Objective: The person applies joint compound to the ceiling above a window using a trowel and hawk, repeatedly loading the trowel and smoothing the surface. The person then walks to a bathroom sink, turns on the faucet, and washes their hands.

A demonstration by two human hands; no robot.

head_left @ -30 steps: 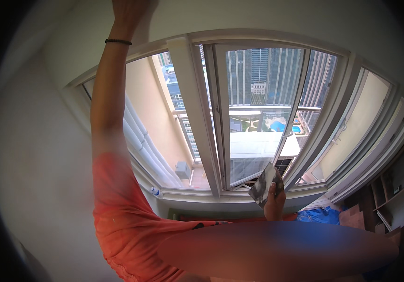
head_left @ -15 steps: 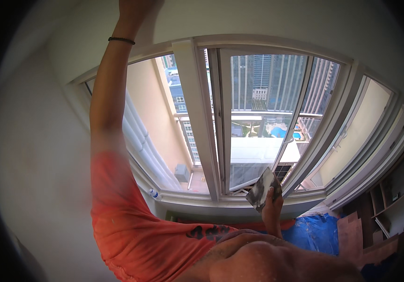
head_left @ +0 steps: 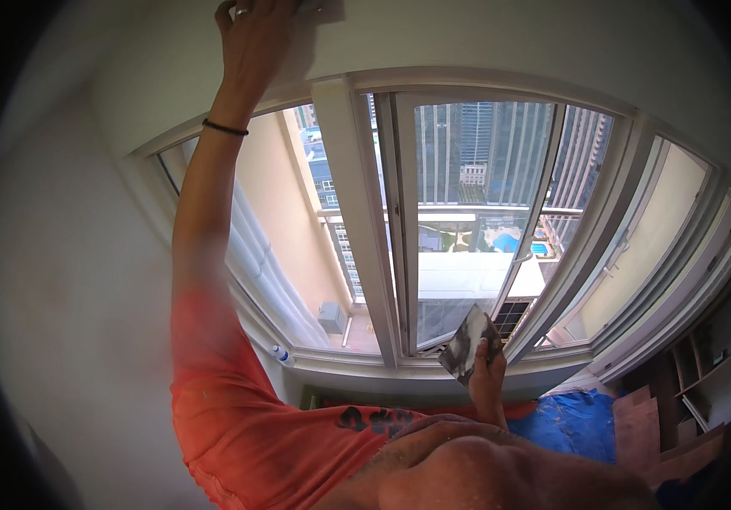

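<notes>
My left hand (head_left: 255, 38) is raised high against the pale wall above the window, with a ring on a finger and a dark band at the wrist. Its fingers are bent around a flat grey tool (head_left: 324, 11), perhaps a putty knife, mostly cut off by the upper edge. Lower down, in front of the window sill, my right hand (head_left: 486, 374) grips a flat metal plate (head_left: 467, 347) by its edge, thumb on its face. Grey and whitish smears cover the plate, which is held tilted.
A white-framed window (head_left: 408, 221) spans the view, one pane ajar, with tall buildings outside. A white bottle with a blue label (head_left: 282, 354) stands at the sill's left end. Blue sheeting (head_left: 565, 425), brown boards (head_left: 635, 425) and a shelf unit (head_left: 705, 365) lie at lower right.
My left hand has come down a little along the wall, bringing its fingers and the grey tool into view. The right hand and plate have shifted slightly left.
</notes>
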